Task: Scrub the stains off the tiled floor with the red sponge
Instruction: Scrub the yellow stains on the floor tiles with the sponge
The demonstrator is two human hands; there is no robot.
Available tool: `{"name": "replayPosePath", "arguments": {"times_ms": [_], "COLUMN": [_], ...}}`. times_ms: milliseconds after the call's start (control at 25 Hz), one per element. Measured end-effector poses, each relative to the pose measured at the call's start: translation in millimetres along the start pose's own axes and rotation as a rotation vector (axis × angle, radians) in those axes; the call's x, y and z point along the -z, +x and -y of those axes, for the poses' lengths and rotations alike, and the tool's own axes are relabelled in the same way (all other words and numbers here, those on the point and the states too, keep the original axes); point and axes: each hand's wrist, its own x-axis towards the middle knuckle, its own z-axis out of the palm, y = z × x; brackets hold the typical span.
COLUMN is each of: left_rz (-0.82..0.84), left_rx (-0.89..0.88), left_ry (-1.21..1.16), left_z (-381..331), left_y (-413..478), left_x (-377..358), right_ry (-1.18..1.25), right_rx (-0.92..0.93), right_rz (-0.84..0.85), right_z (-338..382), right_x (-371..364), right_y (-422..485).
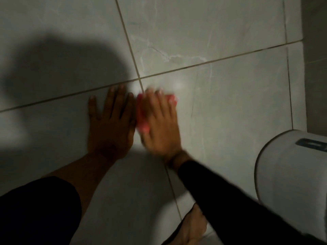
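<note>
Sponge [141,117]: red, blurred, mostly hidden under right hand [160,124], on tiled floor [230,103] near grout crossing.
Right fingers: pressed over sponge.
Left hand [111,124]: flat, fingers spread.

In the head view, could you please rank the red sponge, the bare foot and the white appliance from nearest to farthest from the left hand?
From the left hand:
1. Red sponge, right beside it, under the right hand.
2. Bare foot, down toward the bottom edge.
3. White appliance, far off at the right edge.
</note>
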Motion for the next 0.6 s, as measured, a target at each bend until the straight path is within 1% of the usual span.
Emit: {"name": "replayPosePath", "arguments": {"times_ms": [40, 120, 160, 200, 280, 320, 360, 400, 440, 480, 520, 560, 600], "left_rz": [-0.001, 0.002, -0.001, 0.000, 0.013, 0.016, 0.016, 0.016, 0.014, 0.011, 0.009, 0.009, 0.010], "left_rx": [0.004, -0.004, -0.013, -0.020, -0.022, -0.022, -0.024, -0.026, -0.026, -0.022, -0.017, -0.015, -0.019], "left_ry": [-0.003, 0.007, 0.012, 0.011, 0.001, 0.005, 0.012, 0.018, 0.018, 0.014, 0.011, 0.012, 0.014], "left_z": [0, 0, 0, 1, 2, 2, 2, 2, 3, 3, 2, 3, 2], "left_y": [-1, -1, 0, 0, -1, -1, -1, -1, 0, -1, -1, -1, -1], "left_x": [0, 0, 1, 1, 2, 1, 1, 1, 0, 0, 1, 1, 2], "right_ry": [-0.006, -0.005, -0.028, -0.044, 0.033, 0.098, 0.141, 0.139, 0.097, 0.036, -0.010, -0.034, -0.067], "right_rx": [0.022, -0.099, -0.175, -0.277, -0.615, -0.768, -0.859, -0.873, -0.783, -0.626, -0.446, -0.300, -0.214], "right_rz": [0.068, 0.168, 0.190, 0.183, 0.121, 0.042, -0.047, -0.097, -0.107, -0.087, -0.026, 0.074, 0.150], "right_z": [21, 26, 9, -18, -82, -109, -127, -130, -119, -96, -63, -30, -8], "right_x": [-7, -4, 1, 5, 22, 30, 37, 39, 32, 21, 8, -2, -6], "right_y": [-52, -150, -180, -189, -158, -125, -89, -60, -45, -48, -68, -106, -153]}}
